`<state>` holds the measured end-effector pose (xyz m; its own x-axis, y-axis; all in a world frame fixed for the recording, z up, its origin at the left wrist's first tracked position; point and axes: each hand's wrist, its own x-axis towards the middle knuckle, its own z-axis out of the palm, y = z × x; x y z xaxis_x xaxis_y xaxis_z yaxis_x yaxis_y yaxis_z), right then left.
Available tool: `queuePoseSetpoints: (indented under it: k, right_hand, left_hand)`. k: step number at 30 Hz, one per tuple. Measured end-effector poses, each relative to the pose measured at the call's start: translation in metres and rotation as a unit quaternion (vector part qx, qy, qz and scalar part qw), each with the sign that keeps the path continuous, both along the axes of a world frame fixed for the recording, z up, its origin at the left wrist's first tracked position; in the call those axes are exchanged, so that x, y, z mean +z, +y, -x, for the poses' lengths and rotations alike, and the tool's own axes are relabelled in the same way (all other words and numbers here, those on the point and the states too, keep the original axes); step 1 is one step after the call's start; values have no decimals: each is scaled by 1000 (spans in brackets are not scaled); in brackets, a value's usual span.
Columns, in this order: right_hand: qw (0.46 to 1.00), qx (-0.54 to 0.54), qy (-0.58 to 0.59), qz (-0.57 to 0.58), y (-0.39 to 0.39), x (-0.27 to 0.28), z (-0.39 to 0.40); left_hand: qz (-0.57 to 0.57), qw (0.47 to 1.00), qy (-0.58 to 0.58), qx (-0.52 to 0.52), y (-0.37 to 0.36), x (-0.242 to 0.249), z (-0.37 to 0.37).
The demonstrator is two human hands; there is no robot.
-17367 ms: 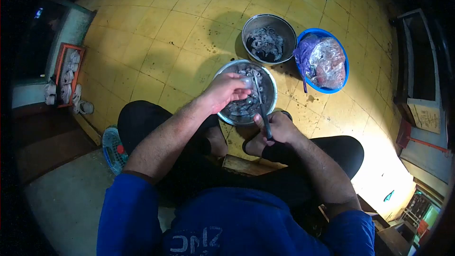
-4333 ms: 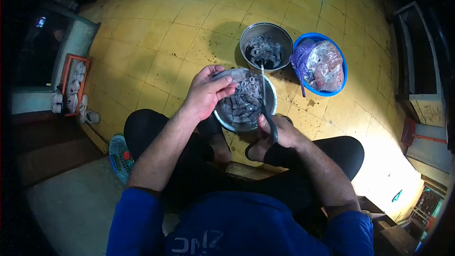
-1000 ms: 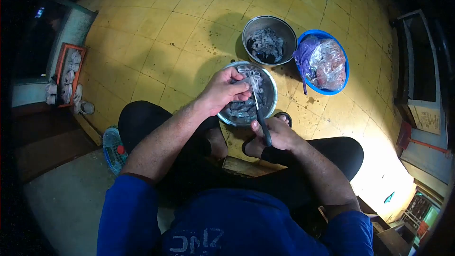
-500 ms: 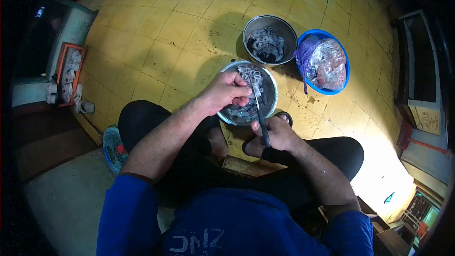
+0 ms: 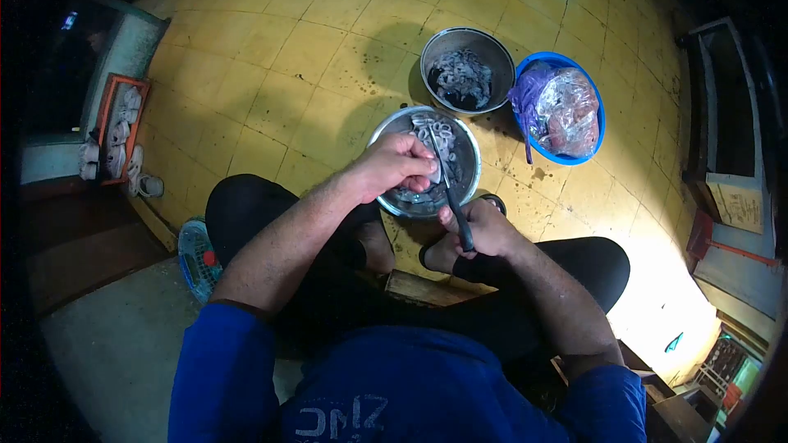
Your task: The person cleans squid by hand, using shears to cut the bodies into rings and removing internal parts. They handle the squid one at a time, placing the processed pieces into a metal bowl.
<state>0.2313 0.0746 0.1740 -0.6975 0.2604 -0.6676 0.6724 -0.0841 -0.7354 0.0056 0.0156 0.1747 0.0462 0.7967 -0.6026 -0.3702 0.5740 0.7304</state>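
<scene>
My right hand point(image 5: 480, 228) is closed around the black handle of a knife point(image 5: 460, 223), its thin blade pointing up and away over a metal bowl point(image 5: 473, 148). Against the blade, my left hand point(image 5: 397, 166) pinches a pale, slick piece that looks like squid point(image 5: 436, 173); the fingers hide most of it. Several whitish squid rings point(image 5: 443, 133) lie in the far part of the bowl, below the blade. Larger greyish pieces show at the near side, partly covered by my left hand. The bowl rests on the floor between my feet.
Behind the bowl stands a dark metal pot point(image 5: 427, 66) with greyish pieces in dark liquid. A blue basin point(image 5: 602, 119) to its right holds a purple bag and a clear plastic bag point(image 5: 570, 107). A shoe rack point(image 5: 123, 123) is at far left, a blue-green basket point(image 5: 194, 258) beside my left knee.
The knife has shifted slightly against the squid piece, its handle tilting a little, and my left fingers have moved slightly. The bowl, pot and basin stay in place.
</scene>
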Motion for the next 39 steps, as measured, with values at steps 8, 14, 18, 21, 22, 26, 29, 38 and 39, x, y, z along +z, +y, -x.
queuePoseSetpoints:
  k: [8, 14, 18, 21, 22, 26, 29, 38, 39]
  right_hand:
    - [997, -17, 19, -66, 3, 0, -1]
    - [987, 70, -27, -141, -3, -14, -3]
    - [991, 71, -29, -110, -2, -2, 3]
    - [991, 77, -28, -109, -2, -1, 4]
    - [989, 84, -37, -117, -2, -1, 4]
    - [986, 80, -30, -145, -6, -7, 2]
    - [979, 86, -36, -181, -7, 2, 4]
    - [982, 58, -18, -178, -9, -5, 1]
    - [981, 60, -15, -184, -8, -1, 2]
  left_hand:
    - [-37, 993, -24, 106, 4, 2, -3]
    - [-45, 988, -12, 146, 5, 4, -1]
    - [-54, 989, -18, 136, 4, -2, -3]
    - [-63, 988, -9, 140, 4, -3, -5]
    - [-68, 987, -3, 146, 4, -3, -6]
    - [-70, 987, -17, 147, 3, -2, -7]
    - [-64, 987, -23, 149, 5, -3, -2]
    - [-50, 995, 9, 91, 4, -2, -1]
    - [-41, 995, 11, 86, 5, -1, -1]
